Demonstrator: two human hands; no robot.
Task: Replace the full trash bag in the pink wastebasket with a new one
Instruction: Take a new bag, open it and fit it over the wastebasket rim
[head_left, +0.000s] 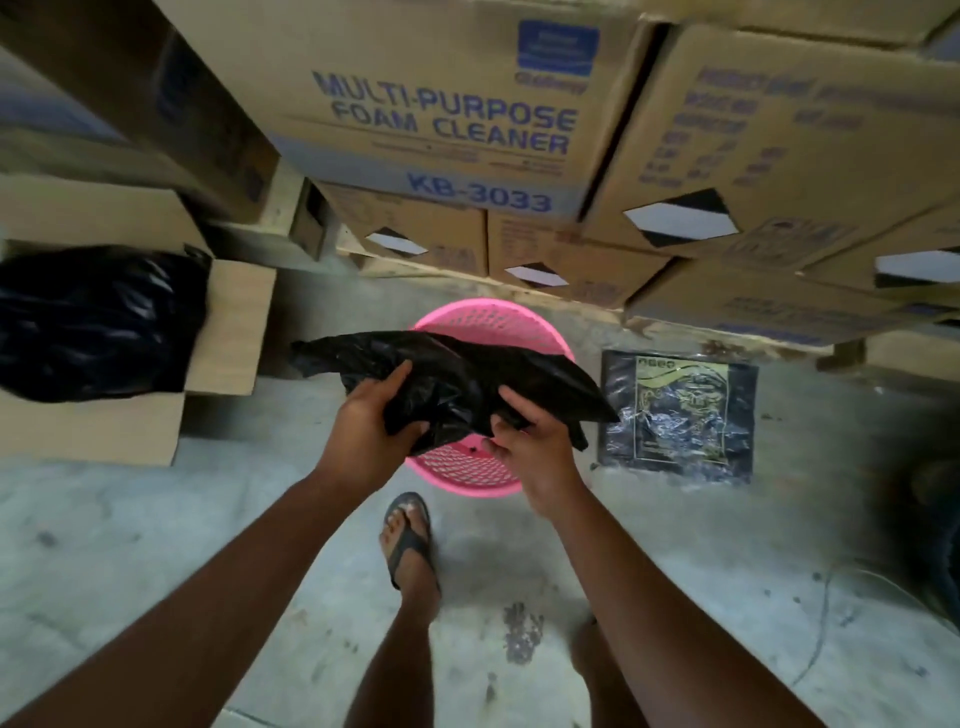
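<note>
Both hands, left hand (371, 415) and right hand (535, 436), gripped the crumpled new bag (457, 379) above the pink wastebasket (467, 467); film looked light, limp, slippery, best held at its open hem.

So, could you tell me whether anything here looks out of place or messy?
Little stands out. A dark stain marks the floor near the person's feet, and a pack of bags lies flat beside the wastebasket.

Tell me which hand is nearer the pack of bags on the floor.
Right. The right hand holds the black bag over the pink basket, just left of the pack; the left hand grips the bag further left.
</note>
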